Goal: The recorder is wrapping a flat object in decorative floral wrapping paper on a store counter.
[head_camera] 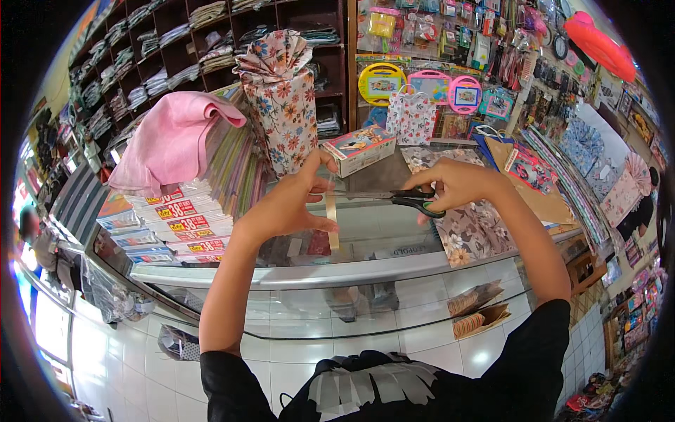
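My left hand [290,203] is raised over the glass counter with a narrow yellowish strip [331,216] between its fingers; it looks like tape or ribbon. The strip hangs down past the thumb. In my right hand [448,182] are scissors [403,199] with black and green handles, their blades pointing left. The blades reach the strip near my left fingers; whether they touch it I cannot tell. Behind the hands stands a printed cardboard box [361,149]. Floral wrapping paper [472,232] lies under and beside my right hand.
A metal-edged glass counter [311,274] spans the front. On its left are stacked packs of books [184,221], a pink cloth [174,137] and a tall floral-wrapped parcel [285,111]. A small floral paper bag [410,120] stands behind; brown envelopes [532,182] lie right.
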### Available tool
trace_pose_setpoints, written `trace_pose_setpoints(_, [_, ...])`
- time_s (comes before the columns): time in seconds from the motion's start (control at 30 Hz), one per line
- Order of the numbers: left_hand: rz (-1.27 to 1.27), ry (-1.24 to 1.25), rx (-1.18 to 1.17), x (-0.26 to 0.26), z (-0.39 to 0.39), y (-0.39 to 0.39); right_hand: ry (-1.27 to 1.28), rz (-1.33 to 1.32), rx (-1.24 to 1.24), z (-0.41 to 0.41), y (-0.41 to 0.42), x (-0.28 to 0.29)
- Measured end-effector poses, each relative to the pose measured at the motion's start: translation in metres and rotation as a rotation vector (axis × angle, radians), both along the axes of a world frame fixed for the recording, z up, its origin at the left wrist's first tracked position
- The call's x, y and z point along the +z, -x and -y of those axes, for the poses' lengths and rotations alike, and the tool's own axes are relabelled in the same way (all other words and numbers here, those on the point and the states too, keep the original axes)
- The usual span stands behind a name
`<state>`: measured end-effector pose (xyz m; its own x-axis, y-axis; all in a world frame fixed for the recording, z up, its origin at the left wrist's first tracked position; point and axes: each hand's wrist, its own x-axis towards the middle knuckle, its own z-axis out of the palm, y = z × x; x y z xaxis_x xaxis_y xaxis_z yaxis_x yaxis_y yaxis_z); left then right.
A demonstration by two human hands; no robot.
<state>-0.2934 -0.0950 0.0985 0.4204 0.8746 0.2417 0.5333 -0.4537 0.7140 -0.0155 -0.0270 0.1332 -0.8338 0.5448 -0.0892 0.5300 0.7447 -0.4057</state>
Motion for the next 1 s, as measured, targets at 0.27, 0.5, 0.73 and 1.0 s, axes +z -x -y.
trace_pose_setpoints(0.27, [-0.029, 0.035, -0.021, 0.001, -0.003, 0.001, -0.027, 0.011, 0.062, -0.014, 0.004, -0.004])
trace_pose_setpoints(0.5, [-0.083, 0.01, -0.029, 0.005, -0.002, -0.001, -0.021, -0.022, 0.043, -0.015, 0.001, -0.004])
trace_pose_setpoints(0.73, [-0.174, -0.116, -0.064, 0.002, -0.015, -0.013, -0.087, 0.016, -0.077, -0.019, -0.033, -0.015])
trace_pose_setpoints(1.0, [-0.498, 0.059, 0.025, -0.011, -0.045, -0.04, 0.082, -0.014, -0.396, -0.008, -0.019, -0.059])
